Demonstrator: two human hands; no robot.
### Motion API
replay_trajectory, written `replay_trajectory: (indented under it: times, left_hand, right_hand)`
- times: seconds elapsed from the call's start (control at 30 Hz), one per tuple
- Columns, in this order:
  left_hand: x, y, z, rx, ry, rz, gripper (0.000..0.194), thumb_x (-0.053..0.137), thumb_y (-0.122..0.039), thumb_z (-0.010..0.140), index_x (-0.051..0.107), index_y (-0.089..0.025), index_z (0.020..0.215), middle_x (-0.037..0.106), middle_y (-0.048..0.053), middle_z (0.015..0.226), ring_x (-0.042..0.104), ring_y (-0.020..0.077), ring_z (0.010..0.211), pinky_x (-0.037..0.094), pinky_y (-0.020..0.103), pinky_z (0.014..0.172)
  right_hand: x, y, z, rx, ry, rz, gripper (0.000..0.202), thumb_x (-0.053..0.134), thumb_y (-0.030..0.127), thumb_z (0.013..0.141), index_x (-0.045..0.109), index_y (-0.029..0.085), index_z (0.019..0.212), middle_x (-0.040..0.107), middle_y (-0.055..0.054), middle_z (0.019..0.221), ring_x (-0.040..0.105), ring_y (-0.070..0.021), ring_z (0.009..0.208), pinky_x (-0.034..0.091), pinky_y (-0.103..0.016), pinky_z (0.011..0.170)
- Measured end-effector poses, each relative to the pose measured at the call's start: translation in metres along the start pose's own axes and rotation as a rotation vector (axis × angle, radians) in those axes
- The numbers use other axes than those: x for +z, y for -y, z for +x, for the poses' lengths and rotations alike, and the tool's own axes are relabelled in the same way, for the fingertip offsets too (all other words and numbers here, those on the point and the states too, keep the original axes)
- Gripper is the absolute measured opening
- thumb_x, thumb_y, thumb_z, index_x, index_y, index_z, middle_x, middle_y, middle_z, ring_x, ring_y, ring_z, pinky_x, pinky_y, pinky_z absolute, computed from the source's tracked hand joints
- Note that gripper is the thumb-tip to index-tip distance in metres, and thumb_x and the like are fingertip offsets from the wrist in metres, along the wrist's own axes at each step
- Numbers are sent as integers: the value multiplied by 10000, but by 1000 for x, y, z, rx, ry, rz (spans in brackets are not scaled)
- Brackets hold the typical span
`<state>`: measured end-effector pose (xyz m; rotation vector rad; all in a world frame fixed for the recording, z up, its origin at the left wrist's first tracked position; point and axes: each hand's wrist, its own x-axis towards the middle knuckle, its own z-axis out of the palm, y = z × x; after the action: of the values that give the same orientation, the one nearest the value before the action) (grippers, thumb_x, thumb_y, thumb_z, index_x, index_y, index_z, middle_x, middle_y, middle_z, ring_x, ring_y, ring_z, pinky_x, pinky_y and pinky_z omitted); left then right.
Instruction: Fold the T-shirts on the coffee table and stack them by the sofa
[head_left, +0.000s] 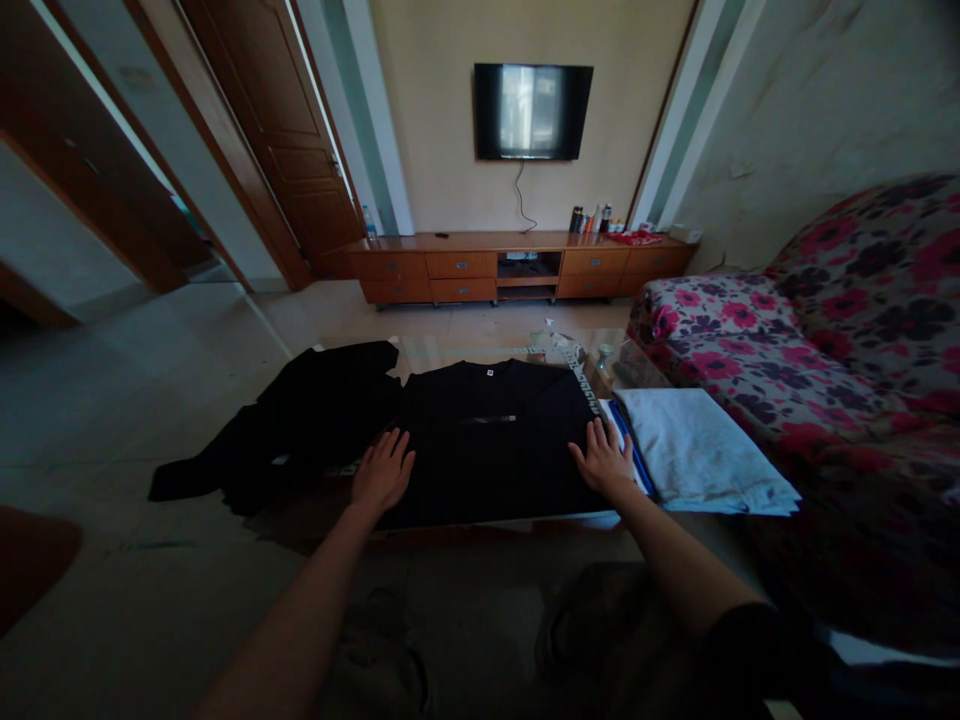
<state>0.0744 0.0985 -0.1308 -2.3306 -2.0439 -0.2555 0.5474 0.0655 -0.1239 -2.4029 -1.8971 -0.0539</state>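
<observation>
A black T-shirt [487, 455] lies spread flat on the low glass-topped table [450, 345], its collar pointing away from me. A small pale label shows at the collar, and a thin printed strip crosses the chest. On the shirt's left edge rests my left hand [383, 470], fingers spread. My right hand [602, 457] lies on the right edge, its fingers likewise apart. Left of the shirt is a crumpled heap of black clothing [315, 405]. A light grey-blue folded cloth [701, 445] sits to the right, over something blue and white.
A floral sofa [750, 340] stands along the right side. Behind the table are a long wooden cabinet [457, 268] with bottles on top and a wall television [532, 112]. A small glass [604, 355] stands at the table's far right. A brown rounded object [34, 560] is at far left.
</observation>
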Motion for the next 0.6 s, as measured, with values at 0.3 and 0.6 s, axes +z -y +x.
replay_trajectory:
  times: [0.3,0.6]
  left_hand:
    - [-15,-35,3,58,-136,-60,580,338,-410,1033,438,-174,1554,399,129,1632,251,289,1560,167,527,1270]
    - [7,-143,-6,255,0,-179,578,252,-352,1049,414,-164,1571,367,99,1652,281,234,1551,235,440,1266]
  right_hand:
    - [-8,34,-5,-88,-68,123,803,298,653,1010,356,108,1598,216,-190,1690,82,-360,1578,31,-617,1234]
    - [-10,156,-49,-539,76,279,675,288,504,1053,290,165,1636,140,-106,1715,130,-295,1584,109,-495,1265]
